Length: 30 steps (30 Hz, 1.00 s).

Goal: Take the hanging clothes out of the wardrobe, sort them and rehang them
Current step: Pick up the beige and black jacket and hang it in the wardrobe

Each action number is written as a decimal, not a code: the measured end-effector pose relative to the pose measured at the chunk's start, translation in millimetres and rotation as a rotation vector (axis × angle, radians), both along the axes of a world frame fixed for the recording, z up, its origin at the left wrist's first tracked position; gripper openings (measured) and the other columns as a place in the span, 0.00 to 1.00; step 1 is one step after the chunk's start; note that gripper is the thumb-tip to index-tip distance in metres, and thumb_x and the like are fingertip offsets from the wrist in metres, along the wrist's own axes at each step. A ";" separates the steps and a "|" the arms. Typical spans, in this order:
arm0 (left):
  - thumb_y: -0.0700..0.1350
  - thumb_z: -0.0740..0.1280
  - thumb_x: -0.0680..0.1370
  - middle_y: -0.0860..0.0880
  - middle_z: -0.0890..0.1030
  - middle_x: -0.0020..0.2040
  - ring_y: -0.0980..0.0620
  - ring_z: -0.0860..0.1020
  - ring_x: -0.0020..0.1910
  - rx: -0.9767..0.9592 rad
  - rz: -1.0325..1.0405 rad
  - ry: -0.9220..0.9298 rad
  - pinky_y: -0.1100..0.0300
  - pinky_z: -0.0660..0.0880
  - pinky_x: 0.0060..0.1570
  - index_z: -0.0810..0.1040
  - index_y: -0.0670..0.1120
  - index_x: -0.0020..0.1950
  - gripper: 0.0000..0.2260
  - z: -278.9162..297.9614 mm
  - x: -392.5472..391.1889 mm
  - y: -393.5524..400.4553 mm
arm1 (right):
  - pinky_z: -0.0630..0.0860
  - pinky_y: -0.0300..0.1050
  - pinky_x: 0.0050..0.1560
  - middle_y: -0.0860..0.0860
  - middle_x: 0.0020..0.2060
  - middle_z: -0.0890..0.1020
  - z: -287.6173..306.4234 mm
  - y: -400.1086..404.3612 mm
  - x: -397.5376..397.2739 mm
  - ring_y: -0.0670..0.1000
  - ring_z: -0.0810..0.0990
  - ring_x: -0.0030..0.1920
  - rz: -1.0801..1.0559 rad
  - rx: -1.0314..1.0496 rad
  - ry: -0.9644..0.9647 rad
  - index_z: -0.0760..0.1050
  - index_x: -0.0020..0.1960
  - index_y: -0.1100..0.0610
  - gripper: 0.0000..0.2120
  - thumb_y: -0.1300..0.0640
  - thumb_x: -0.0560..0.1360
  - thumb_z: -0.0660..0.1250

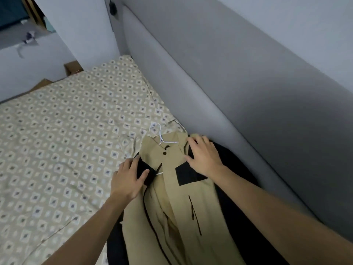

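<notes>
A tan jacket (172, 209) with black shoulder patches lies on the bed, still on a white wire hanger (160, 136) whose hook pokes out past the collar. Under it lies a black garment (235, 169) against the headboard. My left hand (128, 178) grips the jacket's left black shoulder, thumb over the patch and fingers wrapped round its edge. My right hand (202, 155) rests on the right shoulder near the collar with fingers spread and lightly bent.
The bed (63, 131) has a beige diamond-patterned cover stretching left and far. A grey padded headboard (229, 83) runs along the right. Wooden furniture edges (73, 68) show beyond the bed's far side, by a white wall.
</notes>
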<state>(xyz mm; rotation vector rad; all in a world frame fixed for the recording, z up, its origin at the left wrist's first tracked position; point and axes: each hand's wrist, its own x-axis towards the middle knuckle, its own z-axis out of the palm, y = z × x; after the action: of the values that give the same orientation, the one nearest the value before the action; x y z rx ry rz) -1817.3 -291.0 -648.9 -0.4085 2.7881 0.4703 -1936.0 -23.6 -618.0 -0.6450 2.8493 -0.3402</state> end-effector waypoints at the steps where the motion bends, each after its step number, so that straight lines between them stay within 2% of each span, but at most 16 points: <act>1: 0.64 0.57 0.83 0.47 0.68 0.76 0.43 0.68 0.74 0.013 0.025 -0.006 0.44 0.70 0.66 0.59 0.53 0.83 0.30 -11.3 -9.3 -3.8 | 0.70 0.54 0.66 0.52 0.68 0.73 -10.8 -0.4 -10.4 0.57 0.70 0.67 0.000 0.016 -0.007 0.69 0.71 0.51 0.26 0.42 0.78 0.69; 4: 0.62 0.61 0.83 0.45 0.69 0.76 0.41 0.67 0.75 0.083 0.083 -0.049 0.42 0.70 0.67 0.60 0.51 0.82 0.31 -41.4 -32.2 -13.5 | 0.70 0.55 0.66 0.53 0.68 0.75 -36.2 -1.2 -32.7 0.58 0.71 0.66 0.010 0.052 -0.037 0.69 0.70 0.51 0.26 0.40 0.78 0.69; 8: 0.65 0.60 0.82 0.43 0.67 0.78 0.40 0.65 0.76 0.180 0.174 -0.188 0.41 0.69 0.70 0.53 0.51 0.84 0.36 -66.0 -52.9 -14.4 | 0.68 0.55 0.65 0.53 0.66 0.76 -54.7 -3.9 -46.7 0.58 0.72 0.66 0.020 0.093 -0.054 0.69 0.69 0.52 0.25 0.39 0.79 0.67; 10: 0.65 0.60 0.82 0.43 0.69 0.75 0.39 0.67 0.74 0.185 0.196 -0.184 0.41 0.70 0.68 0.58 0.48 0.82 0.34 -70.1 -57.7 -13.7 | 0.68 0.55 0.65 0.55 0.64 0.76 -59.4 -5.7 -48.4 0.58 0.72 0.65 0.019 0.100 -0.052 0.69 0.69 0.53 0.26 0.39 0.79 0.67; 13: 0.65 0.61 0.82 0.44 0.75 0.63 0.40 0.72 0.65 0.171 0.190 -0.122 0.42 0.73 0.61 0.68 0.46 0.69 0.26 -70.8 -56.6 -15.7 | 0.69 0.56 0.64 0.56 0.62 0.75 -61.9 -9.4 -49.8 0.59 0.72 0.64 0.012 0.093 -0.063 0.69 0.71 0.54 0.26 0.41 0.79 0.68; 15: 0.64 0.62 0.82 0.47 0.75 0.52 0.41 0.74 0.56 0.175 0.194 -0.048 0.43 0.74 0.54 0.69 0.47 0.57 0.20 -66.4 -52.6 -16.9 | 0.69 0.56 0.62 0.55 0.61 0.75 -60.1 -12.9 -50.6 0.58 0.73 0.64 0.006 0.083 -0.059 0.68 0.70 0.54 0.24 0.43 0.80 0.67; 17: 0.62 0.63 0.82 0.49 0.73 0.45 0.43 0.73 0.49 0.190 0.197 0.013 0.45 0.73 0.48 0.66 0.48 0.50 0.18 -57.3 -46.7 -17.5 | 0.68 0.56 0.61 0.54 0.59 0.76 -55.6 -15.8 -50.1 0.57 0.74 0.63 0.006 0.057 -0.048 0.69 0.67 0.54 0.20 0.47 0.79 0.67; 24: 0.59 0.62 0.83 0.49 0.73 0.37 0.49 0.72 0.38 0.240 0.158 0.199 0.50 0.68 0.36 0.64 0.50 0.44 0.17 -20.4 -24.6 -24.9 | 0.71 0.55 0.55 0.55 0.56 0.76 -16.7 -16.0 -33.8 0.59 0.76 0.57 0.011 -0.038 -0.043 0.72 0.62 0.55 0.13 0.57 0.78 0.67; 28: 0.59 0.63 0.83 0.49 0.73 0.35 0.50 0.73 0.36 0.295 0.170 0.280 0.51 0.69 0.34 0.64 0.51 0.42 0.17 8.2 -1.3 -24.1 | 0.73 0.55 0.56 0.55 0.56 0.74 16.9 -8.8 -8.3 0.59 0.77 0.54 0.001 -0.092 -0.015 0.71 0.65 0.55 0.16 0.59 0.78 0.67; 30: 0.60 0.63 0.83 0.49 0.73 0.34 0.49 0.74 0.36 0.322 0.171 0.322 0.50 0.71 0.34 0.64 0.52 0.42 0.17 23.1 14.0 -22.0 | 0.73 0.56 0.55 0.54 0.54 0.76 38.0 -4.8 8.4 0.59 0.77 0.54 -0.001 -0.099 0.003 0.70 0.63 0.54 0.15 0.59 0.78 0.65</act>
<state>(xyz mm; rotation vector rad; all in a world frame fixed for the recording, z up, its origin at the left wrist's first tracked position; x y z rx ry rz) -1803.3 -313.0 -625.8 -0.5384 2.9120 1.0942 -1927.7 -28.4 -580.0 -0.6624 2.8503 -0.4837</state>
